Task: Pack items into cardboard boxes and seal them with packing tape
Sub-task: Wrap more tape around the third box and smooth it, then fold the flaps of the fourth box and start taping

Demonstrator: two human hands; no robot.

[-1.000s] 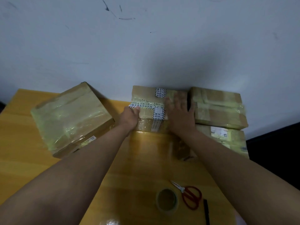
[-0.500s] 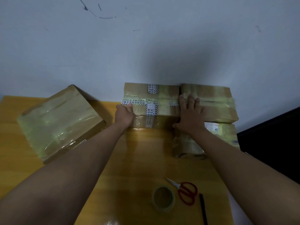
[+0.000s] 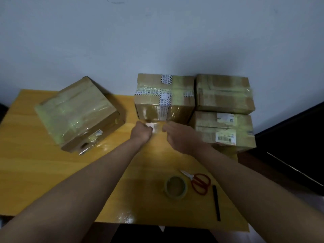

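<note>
Cardboard box (image 3: 164, 97), sealed with clear and printed tape, stood at the back of the yellow worktop (image 3: 26, 169) touching two stacked boxes on its right. Before it, the left hand (image 3: 141, 131) had its fingers curled, seemingly on something pale, and the right hand (image 3: 178, 135) had its fingers loosely bent; the blur hid any grip.

left hand (image 3: 141, 132): off the left face of the centre taped box (image 3: 164, 97), now curled near its base above the counter (image 3: 52, 172). right hand (image 3: 180, 136): lifted from the box tops, fingers now curled, close beside the left hand, touching no box.
</note>
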